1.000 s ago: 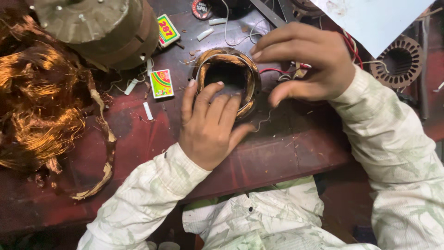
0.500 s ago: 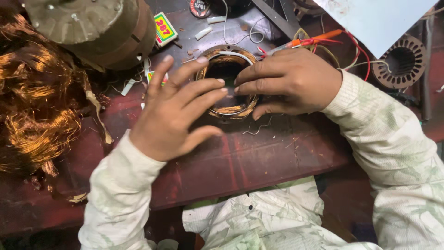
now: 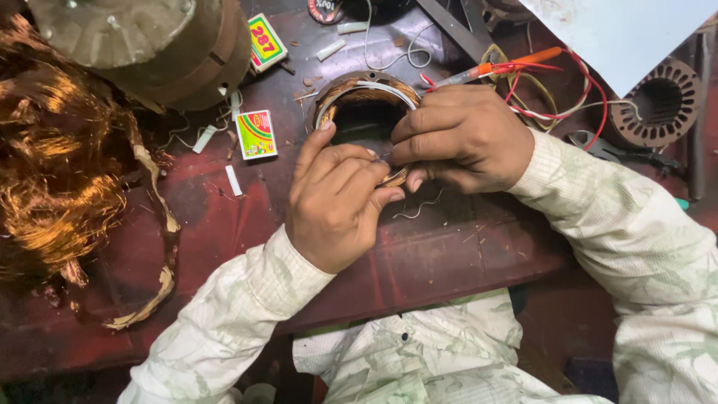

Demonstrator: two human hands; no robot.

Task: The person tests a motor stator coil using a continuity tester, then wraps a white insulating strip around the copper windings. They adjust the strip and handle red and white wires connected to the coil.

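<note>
A round motor stator (image 3: 357, 90) wound with copper coil lies on the dark red workbench (image 3: 449, 262), its hollow centre facing up. My left hand (image 3: 336, 202) rests on its near rim, fingers pinched together at the winding. My right hand (image 3: 464, 138) comes in from the right and grips the same near rim, fingertips meeting those of the left hand. What lies between the fingertips is hidden; a thin pale wire (image 3: 415, 208) curls out just below them.
A tangled heap of copper wire (image 3: 52, 157) fills the left side. A large round motor housing (image 3: 142, 45) stands at top left. Two small colourful boxes (image 3: 256, 135) lie near it. Red wires with an orange-tipped tool (image 3: 516, 63), another stator core (image 3: 658, 105) and a white sheet (image 3: 621, 34) sit at top right.
My left hand has drawn in from lying flat over the stator to pinching at its near rim. My right hand has shifted down to meet it at the winding.
</note>
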